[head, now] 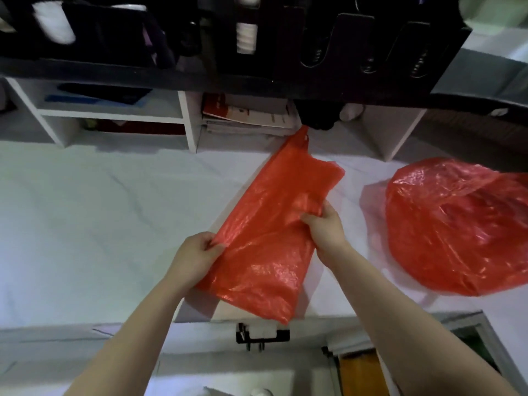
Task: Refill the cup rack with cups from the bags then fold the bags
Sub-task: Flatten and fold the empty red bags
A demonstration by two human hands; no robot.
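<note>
A flattened red plastic bag [265, 232] lies stretched over the white table [85, 224], its handle pointing toward the back. My left hand [195, 257] pinches the bag's left edge. My right hand [325, 227] grips a bunched fold on its right side. A second red bag [457, 224], puffed up and rounded, sits on the table to the right. The black cup rack [314, 38] runs along the top of the view, with a stack of white cups [246, 37] in one slot and more white cups [54, 24] at the left.
White shelf cubbies [114, 115] stand at the back under the rack, holding papers and a red-and-white booklet [245, 112]. A black clamp [261, 335] is fixed at the table's front edge. An orange-brown object [360, 372] is below at the lower right.
</note>
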